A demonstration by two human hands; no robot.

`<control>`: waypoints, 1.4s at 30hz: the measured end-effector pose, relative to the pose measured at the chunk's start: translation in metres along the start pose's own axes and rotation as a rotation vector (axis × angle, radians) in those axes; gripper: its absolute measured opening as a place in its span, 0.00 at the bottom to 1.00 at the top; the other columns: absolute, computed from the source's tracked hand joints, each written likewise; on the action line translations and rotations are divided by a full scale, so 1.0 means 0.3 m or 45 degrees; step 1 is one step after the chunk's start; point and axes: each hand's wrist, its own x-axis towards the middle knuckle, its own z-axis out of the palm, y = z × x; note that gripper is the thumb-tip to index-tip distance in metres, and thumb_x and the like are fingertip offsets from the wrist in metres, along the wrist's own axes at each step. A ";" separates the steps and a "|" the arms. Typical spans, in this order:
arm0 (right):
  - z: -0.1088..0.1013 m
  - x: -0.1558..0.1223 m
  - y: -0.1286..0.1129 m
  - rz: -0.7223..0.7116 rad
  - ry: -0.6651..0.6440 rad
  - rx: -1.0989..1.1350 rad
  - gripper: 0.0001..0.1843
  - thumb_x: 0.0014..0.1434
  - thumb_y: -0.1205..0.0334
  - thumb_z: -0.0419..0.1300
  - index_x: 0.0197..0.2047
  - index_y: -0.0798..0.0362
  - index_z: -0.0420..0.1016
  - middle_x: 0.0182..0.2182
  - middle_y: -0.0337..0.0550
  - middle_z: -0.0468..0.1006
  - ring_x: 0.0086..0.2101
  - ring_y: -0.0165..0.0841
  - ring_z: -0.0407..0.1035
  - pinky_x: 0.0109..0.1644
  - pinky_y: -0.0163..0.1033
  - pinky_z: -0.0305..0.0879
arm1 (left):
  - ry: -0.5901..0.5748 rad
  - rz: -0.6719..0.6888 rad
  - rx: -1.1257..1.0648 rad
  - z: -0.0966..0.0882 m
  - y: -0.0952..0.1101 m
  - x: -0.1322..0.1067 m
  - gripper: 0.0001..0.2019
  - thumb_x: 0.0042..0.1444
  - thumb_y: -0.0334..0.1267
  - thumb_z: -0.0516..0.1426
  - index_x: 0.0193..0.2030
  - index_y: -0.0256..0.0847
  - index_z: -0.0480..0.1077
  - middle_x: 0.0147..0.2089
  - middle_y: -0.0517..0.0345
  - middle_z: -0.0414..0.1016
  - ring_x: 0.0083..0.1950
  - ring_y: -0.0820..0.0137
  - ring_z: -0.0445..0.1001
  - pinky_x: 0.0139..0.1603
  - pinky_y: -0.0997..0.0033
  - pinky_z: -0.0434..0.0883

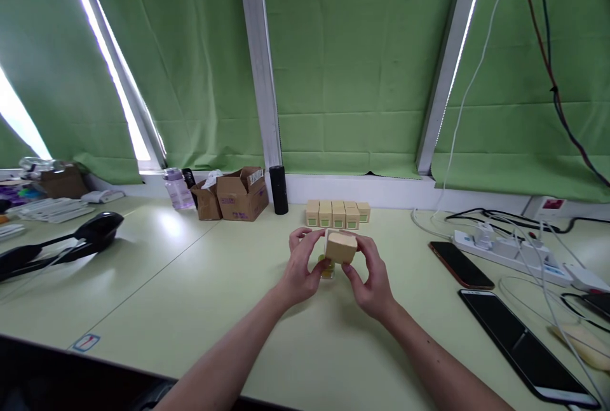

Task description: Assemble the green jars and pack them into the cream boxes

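Observation:
A small kraft cardboard box (341, 248) is held up in front of me between both hands, tilted above the table. My left hand (305, 266) grips its left side with thumb and fingers. On the right side, my right hand (368, 274) pinches the box between thumb and fingers. Just below and behind it stands a small glass jar (327, 270) with yellowish contents, partly hidden by the box and my left fingers. Farther back, a row of several similar small boxes (338, 215) stands near the wall.
Two brown cartons (243, 195), a black cylinder (279, 190) and a purple bottle (178, 188) stand at the back left. At right lie a phone (461, 265), a tablet (524, 341) and a power strip (509, 255) with cables. A black headset-like object (98, 228) lies left.

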 end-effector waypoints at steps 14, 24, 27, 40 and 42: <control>-0.005 -0.009 0.027 -0.540 0.040 -0.397 0.33 0.60 0.77 0.57 0.66 0.44 0.64 0.56 0.55 0.65 0.55 0.48 0.67 0.51 0.57 0.77 | 0.365 0.314 0.408 0.017 0.010 -0.026 0.18 0.60 0.24 0.59 0.55 0.46 0.67 0.63 0.41 0.70 0.63 0.53 0.63 0.60 0.47 0.67; -0.001 -0.018 0.073 -0.290 0.069 -0.377 0.36 0.62 0.73 0.57 0.71 0.44 0.54 0.56 0.55 0.68 0.57 0.48 0.67 0.52 0.59 0.77 | 0.370 0.428 0.443 0.014 0.030 -0.035 0.20 0.57 0.20 0.60 0.51 0.48 0.67 0.64 0.44 0.69 0.64 0.54 0.64 0.59 0.48 0.72; 0.005 -0.024 0.089 -0.164 0.108 -0.354 0.33 0.64 0.71 0.56 0.69 0.45 0.55 0.57 0.55 0.68 0.57 0.48 0.66 0.50 0.58 0.78 | 0.351 0.429 0.436 0.011 0.032 -0.036 0.19 0.58 0.22 0.60 0.51 0.48 0.67 0.64 0.45 0.69 0.65 0.54 0.64 0.60 0.48 0.72; 0.005 -0.021 0.099 -0.100 0.119 -0.318 0.27 0.65 0.68 0.57 0.65 0.45 0.60 0.55 0.53 0.68 0.55 0.48 0.66 0.50 0.59 0.76 | 0.263 -0.127 -0.288 0.009 0.026 -0.030 0.22 0.61 0.42 0.64 0.61 0.42 0.66 0.58 0.41 0.76 0.62 0.52 0.73 0.62 0.47 0.72; 0.004 -0.020 0.092 -0.082 0.113 -0.299 0.26 0.65 0.68 0.58 0.64 0.45 0.61 0.55 0.53 0.68 0.55 0.48 0.66 0.50 0.59 0.76 | 0.284 -0.312 -0.447 0.014 0.016 -0.034 0.21 0.64 0.46 0.63 0.60 0.41 0.68 0.56 0.43 0.77 0.58 0.54 0.75 0.59 0.52 0.73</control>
